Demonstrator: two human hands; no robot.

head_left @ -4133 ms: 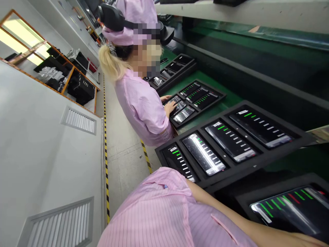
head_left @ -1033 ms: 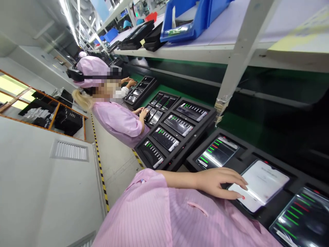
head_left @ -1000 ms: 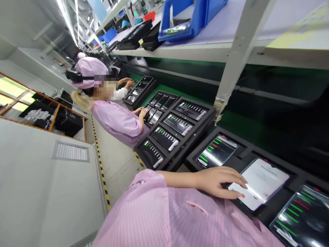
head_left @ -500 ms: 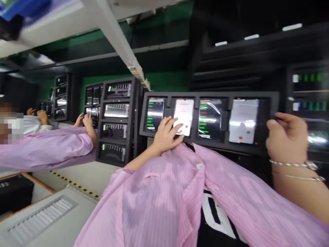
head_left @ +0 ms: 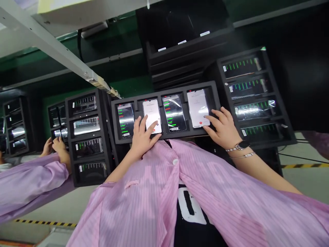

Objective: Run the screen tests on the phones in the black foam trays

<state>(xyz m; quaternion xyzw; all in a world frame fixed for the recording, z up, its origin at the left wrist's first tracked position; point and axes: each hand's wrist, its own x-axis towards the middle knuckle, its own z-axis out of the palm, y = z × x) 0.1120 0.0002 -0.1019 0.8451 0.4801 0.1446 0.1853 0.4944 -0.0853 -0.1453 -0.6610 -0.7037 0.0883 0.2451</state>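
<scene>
A black foam tray (head_left: 114, 118) in front of me holds several phones side by side. My left hand (head_left: 142, 135) lies spread on a phone with a white screen (head_left: 151, 111), fingertips touching its lower part. My right hand (head_left: 222, 127), with a watch and bracelet on the wrist, has its fingers apart and touches the lower right of a second white-screen phone (head_left: 197, 106). The two other phones, a left one (head_left: 125, 118) and a middle one (head_left: 174, 113), show dark screens with green and red bars. Neither hand grips anything.
More black trays of lit phones stand at the left (head_left: 87, 137) and right (head_left: 257, 99), with stacked trays (head_left: 180, 58) behind. A co-worker's hands (head_left: 55, 147) in pink sleeves touch a tray at far left. A white shelf strut (head_left: 59, 56) crosses above.
The camera swung from a leftward look at the co-worker to facing my tray. My right hand came down from the tray's right end onto the second white-screen phone; the left hand stayed on its phone.
</scene>
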